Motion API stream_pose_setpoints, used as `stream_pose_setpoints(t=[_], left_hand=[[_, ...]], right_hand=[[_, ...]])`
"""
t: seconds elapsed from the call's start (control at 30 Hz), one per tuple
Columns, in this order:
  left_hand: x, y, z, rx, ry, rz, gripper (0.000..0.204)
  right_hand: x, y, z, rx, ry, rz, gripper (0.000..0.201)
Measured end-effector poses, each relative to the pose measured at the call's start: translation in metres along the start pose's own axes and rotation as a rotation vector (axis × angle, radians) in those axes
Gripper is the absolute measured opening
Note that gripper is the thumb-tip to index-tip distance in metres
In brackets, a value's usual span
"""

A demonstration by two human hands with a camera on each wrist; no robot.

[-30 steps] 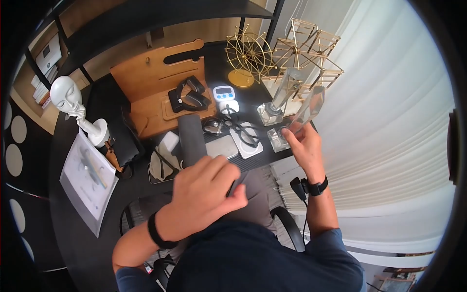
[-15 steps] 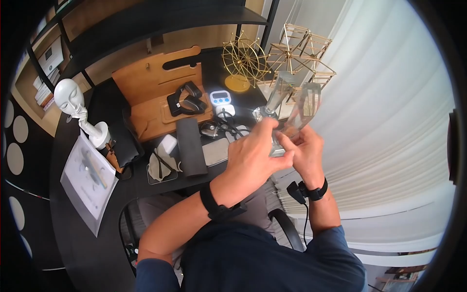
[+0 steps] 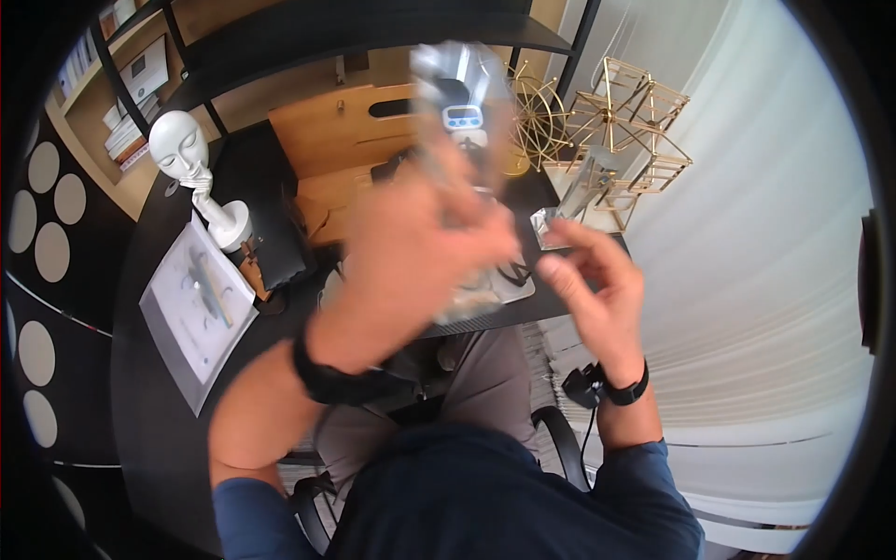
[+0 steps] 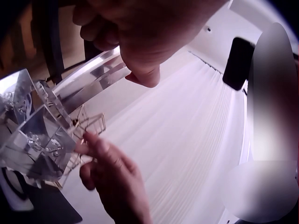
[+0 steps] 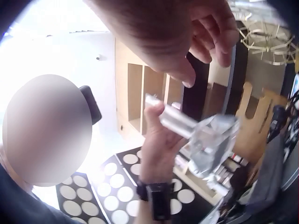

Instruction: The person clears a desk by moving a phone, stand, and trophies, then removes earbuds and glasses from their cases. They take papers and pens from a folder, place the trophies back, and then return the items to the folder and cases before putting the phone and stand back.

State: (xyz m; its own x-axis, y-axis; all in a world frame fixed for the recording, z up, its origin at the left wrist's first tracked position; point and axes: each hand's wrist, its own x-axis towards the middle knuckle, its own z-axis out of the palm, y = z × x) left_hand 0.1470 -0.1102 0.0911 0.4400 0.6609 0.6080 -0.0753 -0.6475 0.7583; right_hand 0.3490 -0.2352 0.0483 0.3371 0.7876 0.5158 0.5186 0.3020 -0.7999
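My left hand point(image 3: 401, 257), blurred, grips a clear crystal trophy point(image 3: 462, 79) and holds it up over the desk. In the right wrist view the fingers wrap the narrow column, and a wide, faceted block point(image 5: 215, 144) sticks out from its far end. My right hand point(image 3: 602, 294) hangs with loosely bent fingers and thumb apart, holding nothing. Just beyond its fingertips a second crystal trophy point(image 3: 590, 182) stands upright on a square base. In the left wrist view my right hand point(image 4: 117, 179) overlaps the edge of the clear block point(image 4: 37, 144).
Gold wire cubes point(image 3: 630, 131) and a gold wheel ornament point(image 3: 539, 117) stand at the back right. A wooden stand point(image 3: 322, 131) is behind my left hand. To the left are a white face sculpture point(image 3: 179, 149), a black bag point(image 3: 285, 247) and a printed sheet point(image 3: 201, 308).
My left hand reached across to the trophy my right hand was holding, took it, and lifted it left and up. My right hand has let go. The head view has shifted slightly.
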Motion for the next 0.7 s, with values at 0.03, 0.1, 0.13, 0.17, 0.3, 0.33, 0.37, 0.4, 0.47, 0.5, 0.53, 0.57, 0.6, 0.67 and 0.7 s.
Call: stream_pose_setpoints(t=[0.03, 0.1, 0.13, 0.17, 0.3, 0.33, 0.37, 0.4, 0.47, 0.5, 0.53, 0.57, 0.6, 0.67, 0.7], left_hand=[[0.008, 0.002, -0.023, -0.047, 0.014, 0.028, 0.017], [0.028, 0.015, -0.071, 0.008, 0.056, -0.086, 0.025], [0.038, 0.015, -0.096, 0.155, 0.084, -0.116, 0.026], [0.047, 0.016, -0.122, 0.301, 0.108, -0.151, 0.028], [0.083, -0.016, -0.201, 0.73, 0.252, -0.092, 0.042], [0.089, -0.018, -0.214, 0.814, 0.22, -0.111, 0.045], [0.096, -0.029, -0.229, 0.846, 0.208, -0.117, 0.045], [0.101, -0.043, -0.242, 0.876, 0.196, -0.123, 0.045], [0.11, -0.069, -0.258, 0.93, 0.185, -0.132, 0.046], [0.111, -0.073, -0.26, 0.956, 0.179, -0.135, 0.047], [0.111, -0.079, -0.261, 1.005, 0.178, -0.174, 0.046], [0.112, -0.085, -0.261, 1.014, 0.16, -0.189, 0.045], [0.11, -0.09, -0.26, 1.02, 0.144, -0.203, 0.044], [0.106, -0.102, -0.254, 1.045, 0.132, -0.192, 0.043], [0.104, -0.107, -0.25, 1.042, 0.124, -0.193, 0.043]], right_hand=[[0.004, 0.01, -0.005, -0.09, 0.073, 0.043, 0.039], [0.011, 0.037, -0.014, -0.184, 0.195, 0.155, 0.043], [0.014, 0.057, -0.021, -0.231, 0.232, 0.179, 0.046], [0.017, 0.072, -0.028, -0.296, 0.231, 0.215, 0.049], [0.026, 0.105, -0.034, -0.489, 0.196, 0.28, 0.054], [0.027, 0.112, -0.034, -0.526, 0.191, 0.289, 0.054], [0.029, 0.12, -0.032, -0.476, 0.183, 0.302, 0.053], [0.032, 0.118, -0.028, -0.473, 0.182, 0.3, 0.054], [0.038, 0.111, -0.022, -0.47, 0.185, 0.298, 0.055], [0.04, 0.11, -0.018, -0.471, 0.201, 0.293, 0.052], [0.043, 0.112, -0.016, -0.477, 0.196, 0.284, 0.05], [0.045, 0.116, -0.017, -0.485, 0.192, 0.278, 0.048], [0.047, 0.119, -0.018, -0.497, 0.189, 0.269, 0.046], [0.05, 0.12, -0.021, -0.46, 0.134, 0.31, 0.048], [0.051, 0.118, -0.02, -0.442, 0.129, 0.316, 0.046]])
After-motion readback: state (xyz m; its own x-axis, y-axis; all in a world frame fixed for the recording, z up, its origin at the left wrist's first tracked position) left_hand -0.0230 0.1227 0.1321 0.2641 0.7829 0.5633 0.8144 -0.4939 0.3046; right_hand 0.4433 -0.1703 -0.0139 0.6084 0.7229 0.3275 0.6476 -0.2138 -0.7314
